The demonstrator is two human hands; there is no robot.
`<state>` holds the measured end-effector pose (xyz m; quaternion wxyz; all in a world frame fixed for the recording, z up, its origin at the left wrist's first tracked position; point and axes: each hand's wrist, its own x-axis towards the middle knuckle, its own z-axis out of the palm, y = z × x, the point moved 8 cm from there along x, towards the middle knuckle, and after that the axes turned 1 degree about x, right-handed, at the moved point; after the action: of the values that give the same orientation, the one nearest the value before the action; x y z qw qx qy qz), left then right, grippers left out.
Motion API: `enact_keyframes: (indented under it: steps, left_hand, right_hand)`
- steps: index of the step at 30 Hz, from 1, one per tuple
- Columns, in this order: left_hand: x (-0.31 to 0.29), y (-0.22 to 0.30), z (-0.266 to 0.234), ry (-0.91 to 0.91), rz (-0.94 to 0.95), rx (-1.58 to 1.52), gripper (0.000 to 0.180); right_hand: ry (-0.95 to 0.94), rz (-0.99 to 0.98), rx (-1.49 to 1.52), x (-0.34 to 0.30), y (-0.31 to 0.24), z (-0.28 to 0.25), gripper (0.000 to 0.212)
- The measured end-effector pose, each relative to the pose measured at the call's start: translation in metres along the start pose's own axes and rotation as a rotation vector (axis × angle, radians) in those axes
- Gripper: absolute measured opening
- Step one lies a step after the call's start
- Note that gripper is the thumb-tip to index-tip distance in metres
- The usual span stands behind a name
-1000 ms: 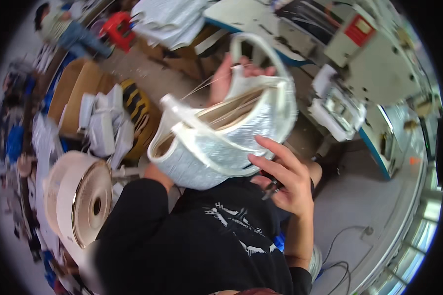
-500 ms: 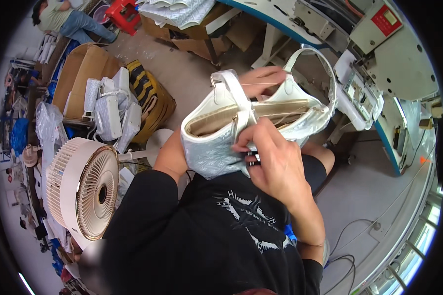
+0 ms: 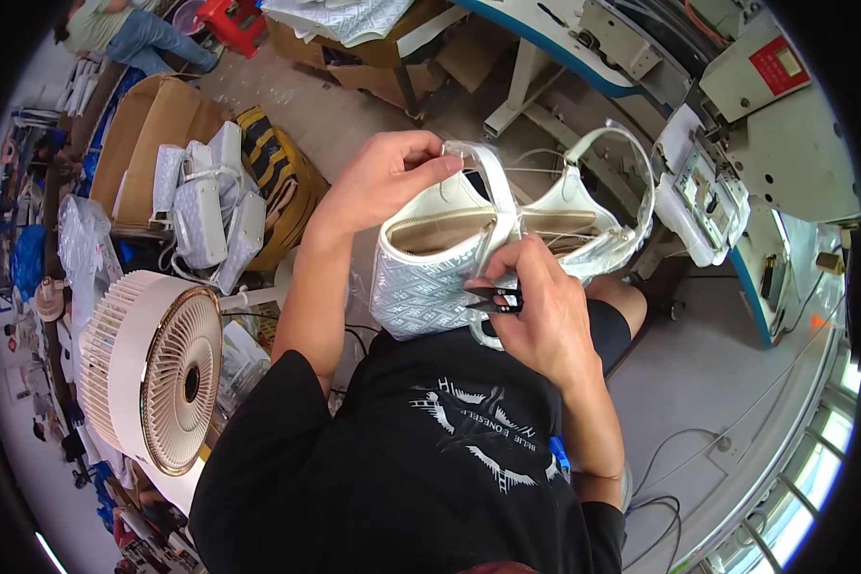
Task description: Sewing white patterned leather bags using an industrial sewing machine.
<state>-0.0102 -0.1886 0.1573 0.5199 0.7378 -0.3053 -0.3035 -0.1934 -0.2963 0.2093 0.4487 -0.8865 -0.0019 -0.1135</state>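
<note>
The two hands, one left hand and one right hand, are at one handbag, with one pair of black snips inside the right grip. Off to the left of the left grip are one fan, one striped sack and at least three pale bags. Farther beyond that grip, up and left, are one red stool and one other person.

Bright, fairly even indoor light; a pale barred glass window glares nearly white at lower right; a thin white light strip shines at lower left; outer lines bend toward blackened corners; centre crisp, far left soft.
</note>
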Motion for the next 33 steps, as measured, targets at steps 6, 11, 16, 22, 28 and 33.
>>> enact_keyframes:
  steps: [6, 11, 16, 22, 28, 33]
  left_hand:
    - [0.001, -0.004, 0.015, -0.049, -0.013, -0.218, 0.027]
    - [-0.003, -0.003, 0.020, -0.113, -0.043, -0.264, 0.024]
    - [-0.008, -0.002, 0.018, -0.081, -0.035, -0.317, 0.025]
    - [-0.009, 0.002, 0.019, -0.068, -0.017, -0.307, 0.025]
    - [-0.011, 0.000, 0.021, -0.072, -0.034, -0.340, 0.027]
    - [-0.013, -0.004, 0.020, -0.062, -0.042, -0.330, 0.030]
  right_hand:
    - [0.073, 0.013, 0.005, -0.009, 0.006, -0.005, 0.034]
    - [0.097, -0.004, 0.061, -0.013, 0.010, -0.005, 0.033]
    - [0.099, -0.036, 0.097, -0.013, 0.010, -0.006, 0.033]
    - [0.135, -0.082, 0.118, -0.015, 0.012, -0.008, 0.033]
    - [0.144, -0.096, 0.128, -0.016, 0.010, -0.011, 0.032]
    - [0.129, -0.076, 0.147, -0.016, 0.011, -0.008, 0.032]
